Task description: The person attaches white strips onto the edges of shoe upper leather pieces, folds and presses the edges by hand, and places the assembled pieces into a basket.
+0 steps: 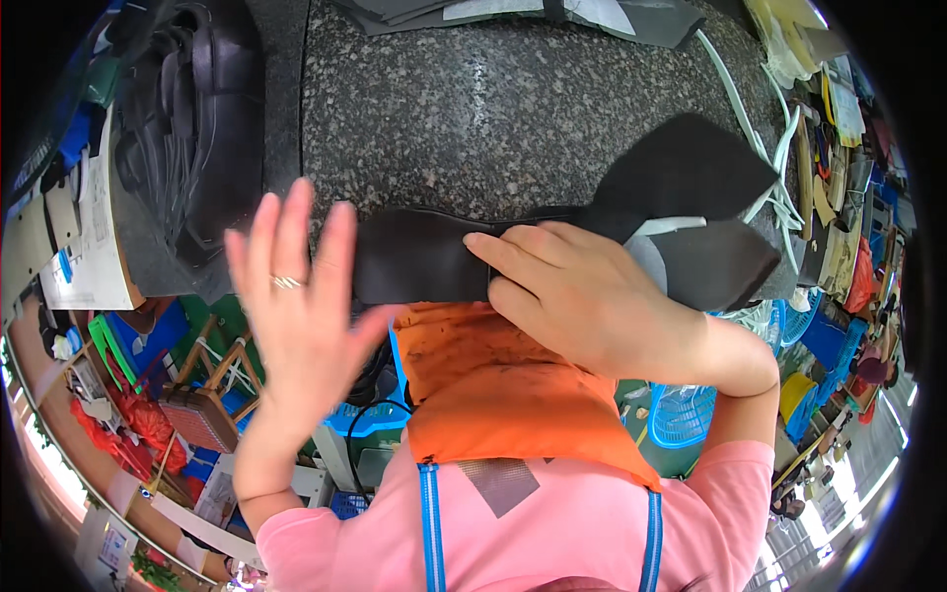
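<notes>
A dark, smooth, leather-like piece [422, 259] lies along the near edge of the speckled stone worktop, in front of my body. My right hand [582, 291] is closed on its right part, fingers bent and pressed together, the index fingertip near a seam. The thumb and whatever lies under the palm are hidden. Beyond that hand, wide black flaps [686, 178] spread to the right, with a short white strip [674, 225] between them. My left hand [301, 286] is raised by the piece's left end, slightly blurred, fingers spread and holding nothing.
A stack of black curved pieces [192, 128] sits at the left on the stone worktop [424, 118]. Dark flat sheets [533, 12] lie at the far edge. Thin white strips [779, 168] hang at the right. A blue basket [681, 414] stands below, beside my right arm.
</notes>
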Tool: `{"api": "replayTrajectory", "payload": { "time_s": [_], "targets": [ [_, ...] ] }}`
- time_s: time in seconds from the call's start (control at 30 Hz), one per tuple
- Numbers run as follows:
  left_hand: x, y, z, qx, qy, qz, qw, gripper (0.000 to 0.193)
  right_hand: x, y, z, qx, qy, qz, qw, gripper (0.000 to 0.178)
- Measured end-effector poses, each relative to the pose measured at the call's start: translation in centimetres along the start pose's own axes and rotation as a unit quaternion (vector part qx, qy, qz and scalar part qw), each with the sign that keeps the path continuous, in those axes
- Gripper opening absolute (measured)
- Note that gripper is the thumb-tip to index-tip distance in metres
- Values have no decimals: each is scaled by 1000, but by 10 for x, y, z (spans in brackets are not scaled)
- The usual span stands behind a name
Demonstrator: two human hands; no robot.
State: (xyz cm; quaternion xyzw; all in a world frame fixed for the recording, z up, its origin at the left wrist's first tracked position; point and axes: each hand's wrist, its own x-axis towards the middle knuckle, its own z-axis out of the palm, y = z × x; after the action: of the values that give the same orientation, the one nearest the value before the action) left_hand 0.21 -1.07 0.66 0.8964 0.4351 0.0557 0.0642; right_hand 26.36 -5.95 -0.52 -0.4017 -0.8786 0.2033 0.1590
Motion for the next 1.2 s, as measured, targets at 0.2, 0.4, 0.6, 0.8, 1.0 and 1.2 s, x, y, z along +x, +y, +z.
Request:
{"api": "replayTrajectory", "payload": {
  "time_s": [0.2, 0.4, 0.6, 0.8, 1.0, 1.2],
  "targets": [
    [33, 86, 67, -361, 138, 36, 921, 55, -29, -15, -57, -134, 104, -3, 985, 36],
    [49, 96, 46, -335, 90, 82, 934, 33, -67, 10, -57, -261, -38, 159, 952, 52],
    [71, 98, 49, -397, 16, 100, 912, 26, -71, 29, -55, -143, 0, 205, 968, 44],
    [71, 116, 43, -114, 20, 264, 958, 37, -85, 56, -44, 64, 151, 250, 954, 36],
    [87, 122, 38, -81, -43, 304, 948, 22, -80, 56, -31, 64, 230, 397, 886, 16],
    [96, 122, 33, -99, -96, 314, 939, 19, -91, 58, -29, -10, 193, 307, 932, 19]
  ]
}}
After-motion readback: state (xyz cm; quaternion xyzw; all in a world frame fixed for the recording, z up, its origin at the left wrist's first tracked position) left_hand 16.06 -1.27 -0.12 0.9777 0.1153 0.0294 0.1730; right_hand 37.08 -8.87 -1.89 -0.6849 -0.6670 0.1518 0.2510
